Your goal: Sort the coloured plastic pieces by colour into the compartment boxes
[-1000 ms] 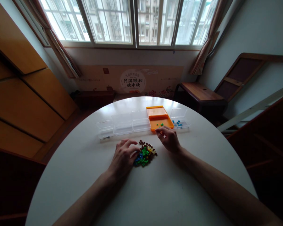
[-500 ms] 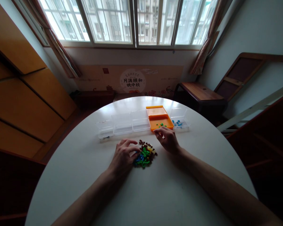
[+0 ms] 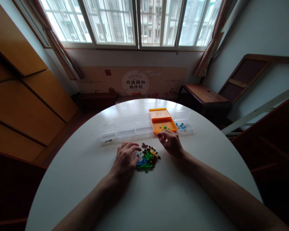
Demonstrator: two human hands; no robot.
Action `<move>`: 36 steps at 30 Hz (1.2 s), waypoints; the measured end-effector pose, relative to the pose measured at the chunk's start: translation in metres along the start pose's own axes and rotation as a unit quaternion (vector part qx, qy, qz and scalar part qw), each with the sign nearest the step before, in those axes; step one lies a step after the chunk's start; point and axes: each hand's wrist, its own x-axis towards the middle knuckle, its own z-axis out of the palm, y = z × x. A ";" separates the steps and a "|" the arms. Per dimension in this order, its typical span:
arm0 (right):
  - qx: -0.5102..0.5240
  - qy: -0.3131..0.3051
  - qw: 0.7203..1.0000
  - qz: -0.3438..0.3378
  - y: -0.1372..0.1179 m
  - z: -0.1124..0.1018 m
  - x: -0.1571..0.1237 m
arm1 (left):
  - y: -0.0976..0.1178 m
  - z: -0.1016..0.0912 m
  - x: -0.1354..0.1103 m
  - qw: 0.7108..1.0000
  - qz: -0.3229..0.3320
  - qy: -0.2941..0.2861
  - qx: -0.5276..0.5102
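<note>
A pile of small toy building bricks in brown, green, blue and yellow lies on the white table. At its left edge rests my left hand, thumb and fingers apart and curved toward the bricks. A single small green brick and a blue one sit between those fingertips and the pile. My right hand is at the front edge of the orange box, its fingers pinched together; whatever they hold is too small or hidden to make out. Several green bricks lie inside that open box.
Clear plastic boxes with raised lids stand in a row left of the orange one, including a clear box beside it. To its right, another clear box holds several blue bricks. The round table has a curved far edge near a wooden stool.
The fingers of my left hand have drawn back slightly left from the pile, leaving a small green and a blue brick visible. My right hand has hardly moved.
</note>
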 end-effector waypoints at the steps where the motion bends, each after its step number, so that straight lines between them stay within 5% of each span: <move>1: 0.000 0.001 1.000 0.000 -0.001 0.000 0.000 | 0.000 0.000 0.000 1.000 -0.002 0.002 0.004; 14: 0.026 -0.022 0.999 -0.007 -0.013 0.000 0.000 | 0.003 0.003 0.000 0.997 0.063 0.034 0.038; 20: 0.159 -0.154 0.975 -0.023 -0.037 0.001 -0.002 | 0.013 -0.003 -0.003 0.976 0.151 0.156 0.026; 26: 0.253 -0.226 0.940 -0.045 -0.051 -0.002 -0.002 | 0.016 -0.005 -0.006 0.969 0.178 0.169 0.040; 36: 0.227 -0.207 0.951 -0.043 -0.046 0.004 -0.005 | 0.009 -0.001 -0.005 0.972 0.152 0.169 0.061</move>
